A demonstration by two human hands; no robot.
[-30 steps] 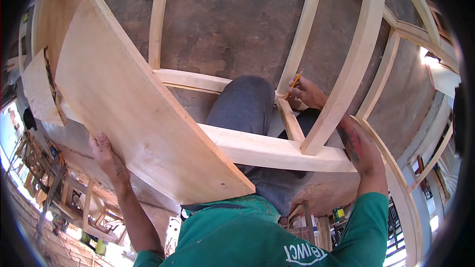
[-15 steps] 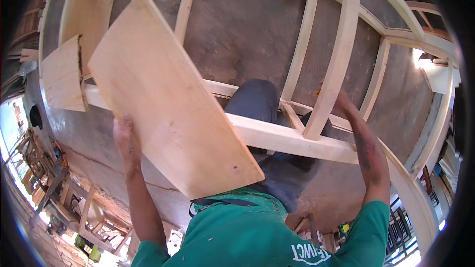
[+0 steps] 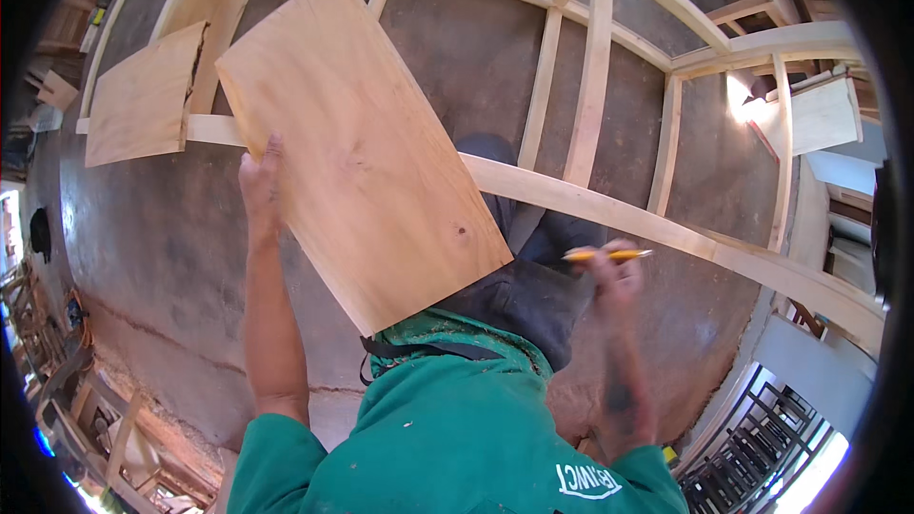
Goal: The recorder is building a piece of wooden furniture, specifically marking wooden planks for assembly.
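So the left hand (image 3: 259, 183) has its grip on the long left edge of the board (image 3: 362, 157), thumb on the upper face and the fingers mostly hidden underneath, and the wide face spreads off to the right of that grip. The near end sits below and right of it, right up against the green shirt (image 3: 457, 419), while the middle crosses over the long rail (image 3: 571, 195); can't tell if wood actually touches wood there. The right hand (image 3: 617, 278) is a bit blurred, but its grip is clearly pinching the yellow pencil (image 3: 624, 254), to the right of the board and apart from it. My two cents: one side grip on a panel that wide lets it twist, so brace the near end against your body and press the thumb down firmly. Pinch the pencil lightly and point it away from your legs (image 3: 547, 290), which are just left of that right grip. Also, watch the board's right corner so it doesn't knock the rail.
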